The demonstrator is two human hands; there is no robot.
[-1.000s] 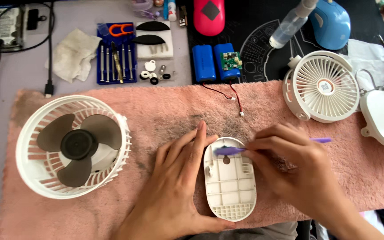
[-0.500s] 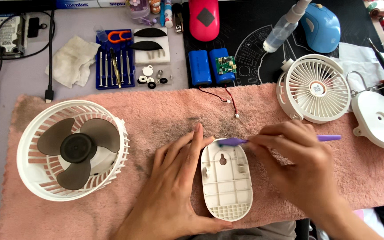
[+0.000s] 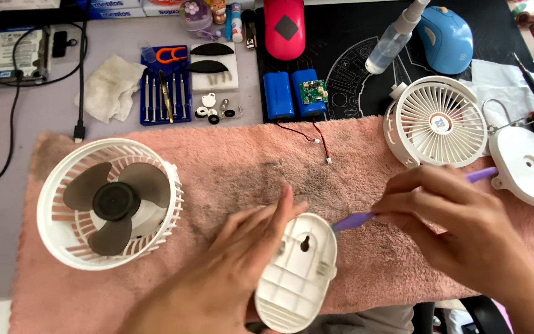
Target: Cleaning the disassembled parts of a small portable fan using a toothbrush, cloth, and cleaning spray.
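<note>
My left hand steadies a white oval plastic cover that lies hollow side up on a pink towel, tilted toward the right. My right hand grips a thin purple tool, whose tip meets the cover's upper right rim. The tool's far end sticks out past my knuckles.
A white fan cage with a grey blade lies at the left of the towel. A white fan grille and a white round shell sit at the right. Behind are two blue batteries with a circuit board, a screwdriver set, a spray bottle, a blue mouse.
The cover has turned and slid down toward me, tilting right. The purple tool moved from across the cover's top to its upper right edge. The camera view shifted slightly.
</note>
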